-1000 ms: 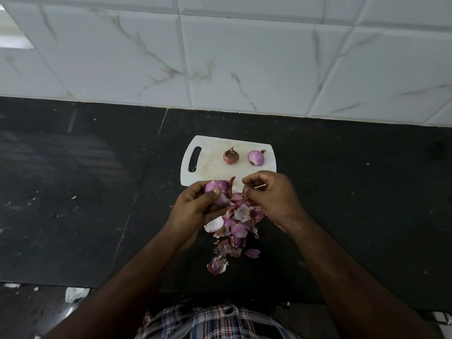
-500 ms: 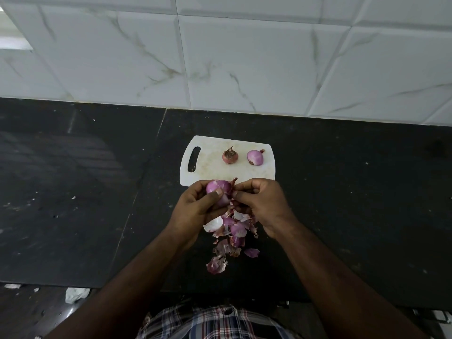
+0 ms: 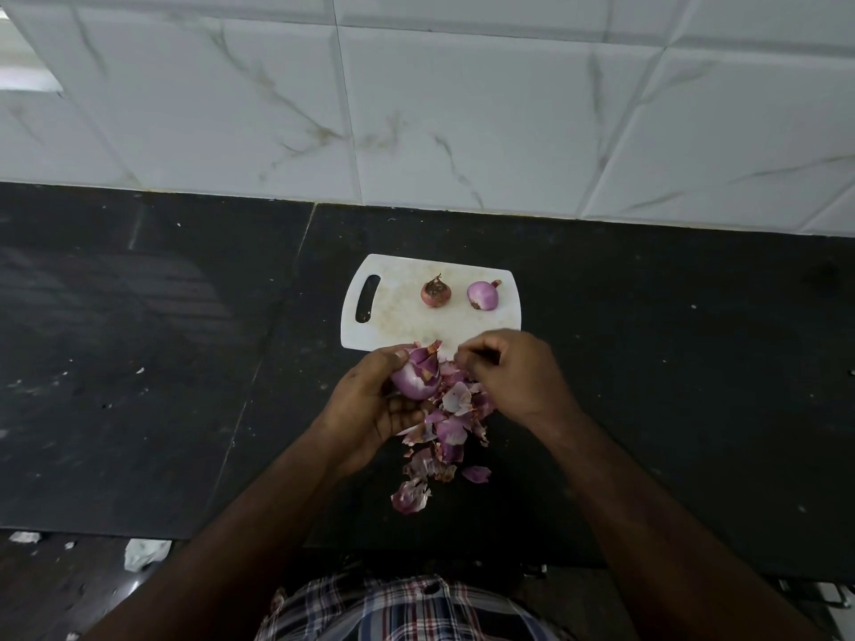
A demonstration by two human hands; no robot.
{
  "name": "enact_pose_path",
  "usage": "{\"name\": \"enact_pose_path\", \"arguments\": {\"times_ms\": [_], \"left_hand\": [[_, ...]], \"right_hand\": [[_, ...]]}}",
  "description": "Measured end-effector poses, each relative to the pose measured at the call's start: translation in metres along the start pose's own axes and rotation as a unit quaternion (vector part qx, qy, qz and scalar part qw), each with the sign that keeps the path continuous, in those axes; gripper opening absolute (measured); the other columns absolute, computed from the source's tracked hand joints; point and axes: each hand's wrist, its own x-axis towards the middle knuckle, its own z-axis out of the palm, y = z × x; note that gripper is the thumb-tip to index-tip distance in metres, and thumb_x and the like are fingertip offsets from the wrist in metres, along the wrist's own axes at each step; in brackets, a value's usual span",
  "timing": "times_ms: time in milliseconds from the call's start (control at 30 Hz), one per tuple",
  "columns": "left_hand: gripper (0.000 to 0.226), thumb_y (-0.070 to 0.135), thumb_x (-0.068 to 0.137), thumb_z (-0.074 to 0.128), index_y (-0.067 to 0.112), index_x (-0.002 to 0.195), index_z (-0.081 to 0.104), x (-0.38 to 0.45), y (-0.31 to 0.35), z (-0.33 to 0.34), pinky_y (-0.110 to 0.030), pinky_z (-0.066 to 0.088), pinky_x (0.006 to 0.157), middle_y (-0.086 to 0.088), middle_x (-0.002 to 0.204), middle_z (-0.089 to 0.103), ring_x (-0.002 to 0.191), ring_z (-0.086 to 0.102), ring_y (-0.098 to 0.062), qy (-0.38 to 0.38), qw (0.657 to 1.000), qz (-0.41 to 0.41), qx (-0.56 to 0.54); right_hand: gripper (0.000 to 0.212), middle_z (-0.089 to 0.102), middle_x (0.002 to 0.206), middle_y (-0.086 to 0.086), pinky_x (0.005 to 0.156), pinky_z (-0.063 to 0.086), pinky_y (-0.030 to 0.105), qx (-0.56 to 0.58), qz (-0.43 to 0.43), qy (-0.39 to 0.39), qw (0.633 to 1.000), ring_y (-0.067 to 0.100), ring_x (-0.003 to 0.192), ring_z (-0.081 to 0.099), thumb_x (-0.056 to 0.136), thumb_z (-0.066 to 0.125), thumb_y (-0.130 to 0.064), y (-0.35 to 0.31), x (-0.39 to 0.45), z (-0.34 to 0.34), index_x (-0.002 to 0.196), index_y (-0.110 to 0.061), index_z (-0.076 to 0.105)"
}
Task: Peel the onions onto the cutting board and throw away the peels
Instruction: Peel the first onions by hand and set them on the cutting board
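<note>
The left hand (image 3: 370, 400) has its grip closed round a half-peeled onion (image 3: 415, 379) just near of the board (image 3: 393, 312). The right hand (image 3: 513, 377) pinches a peel strip beside it. Two onions (image 3: 435, 292) (image 3: 482, 295) sit on the board; peels (image 3: 446, 432) lie on the worktop (image 3: 185, 363) near of it.

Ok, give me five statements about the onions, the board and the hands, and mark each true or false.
1. Two onions lie on the cutting board. True: an unpeeled onion and a peeled onion.
2. The left hand holds an onion. True: the held onion is partly peeled.
3. The right hand holds a knife. False: no knife is visible.
4. The peels are piled on the board. False: they lie on the dark counter.
5. The board's handle slot faces right. False: it is on the left.
</note>
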Motion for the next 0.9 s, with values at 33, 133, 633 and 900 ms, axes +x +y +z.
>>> {"name": "enact_pose_path", "arguments": {"times_ms": [33,133,633,900], "left_hand": [[0.025,0.026,0.104,0.047,0.008,0.115,0.061,0.0,0.0,0.0,-0.029,0.056,0.059,-0.015,0.093,0.072,0.072,0.065,-0.023,0.002,1.0,0.001,0.001],[0.022,0.027,0.104,0.047,0.01,0.112,0.06,-0.001,0.001,0.0,-0.029,0.055,0.06,-0.013,0.089,0.072,0.07,0.065,-0.021,0.001,1.0,-0.001,0.001],[0.029,0.018,0.1,0.055,0.009,0.128,0.059,-0.005,-0.003,-0.002,-0.026,0.052,0.055,-0.011,0.097,0.071,0.067,0.066,-0.018,-0.038,0.999,0.028,0.01],[0.039,0.031,0.087,0.068,0.016,0.124,0.066,-0.004,0.001,-0.011,-0.03,0.047,0.064,-0.013,0.101,0.069,0.072,0.06,-0.02,-0.092,0.996,0.014,-0.007]], "right_hand": [[0.012,0.074,0.089,-0.011,0.07,0.048,0.015,-0.025,0.0,-0.036,0.999,-0.002,0.078,0.064,0.09,0.072,-0.029,0.002,-0.003,0.0,0.095,-0.02,0.079],[0.015,0.071,0.101,-0.012,0.076,0.043,0.003,-0.028,-0.012,-0.04,0.999,-0.003,0.087,0.06,0.088,0.074,-0.022,0.006,-0.007,0.004,0.102,-0.019,0.078],[0.006,0.071,0.081,-0.008,0.074,0.057,0.032,0.066,0.047,-0.026,0.996,0.009,0.075,0.066,0.093,0.066,-0.019,-0.014,-0.013,0.024,0.089,-0.021,0.071],[0.019,0.06,0.081,0.005,0.062,0.051,0.033,0.341,0.241,0.025,0.908,0.018,0.072,0.055,0.101,0.048,-0.005,-0.008,-0.008,0.013,0.091,-0.011,0.063]]}}
